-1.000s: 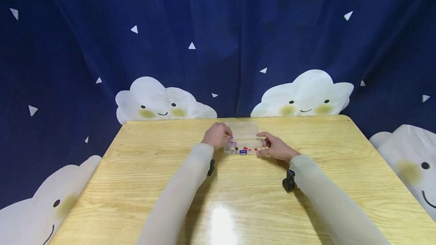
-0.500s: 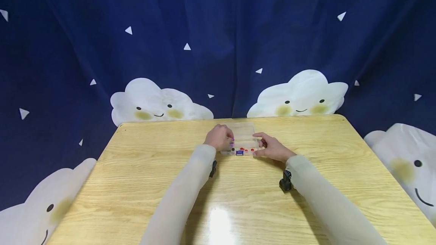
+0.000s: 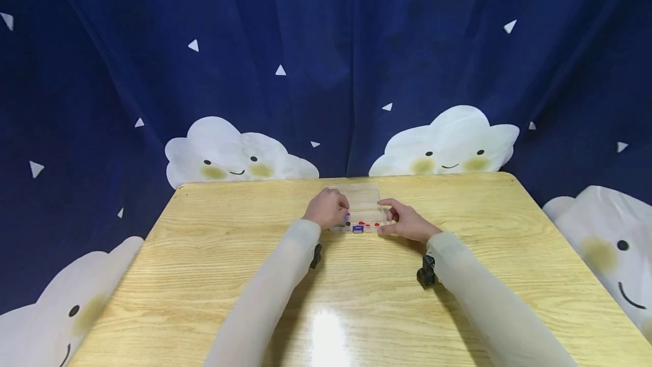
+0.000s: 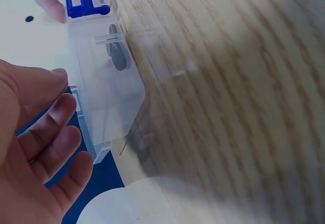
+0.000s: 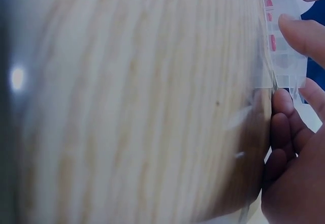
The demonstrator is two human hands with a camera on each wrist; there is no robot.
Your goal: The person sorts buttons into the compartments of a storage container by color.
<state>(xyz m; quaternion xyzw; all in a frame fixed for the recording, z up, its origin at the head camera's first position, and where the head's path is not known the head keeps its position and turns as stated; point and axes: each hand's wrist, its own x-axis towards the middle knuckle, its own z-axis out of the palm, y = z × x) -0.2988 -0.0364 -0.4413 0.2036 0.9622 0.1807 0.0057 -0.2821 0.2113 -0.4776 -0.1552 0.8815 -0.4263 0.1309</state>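
Observation:
A clear plastic compartment box [image 3: 368,220] lies near the table's far edge, its lid [image 3: 360,192] tipped back. On its front is a blue latch [image 4: 87,1]. Small red pieces [image 5: 272,42] show on the right side, a dark round piece [image 3: 348,223] and a purple piece [image 3: 346,217] on the left. My left hand [image 3: 326,208] is over the box's left end, thumb and fingers bent close together at the rim [image 4: 76,99]. Whether anything is between those fingertips is hidden. My right hand [image 3: 407,222] grips the box's right end, thumb in front and fingers round the back.
The wooden table [image 3: 229,276] stretches toward me under both forearms. A dark blue curtain [image 3: 326,72] with white clouds and triangles hangs just behind the table's far edge. Black wrist cameras [image 3: 427,272] sit under the sleeves.
My left hand has lowered a little into the box, and the purple piece seen at its fingertips no longer shows there. The right hand stays on the box. The head view shifted slightly.

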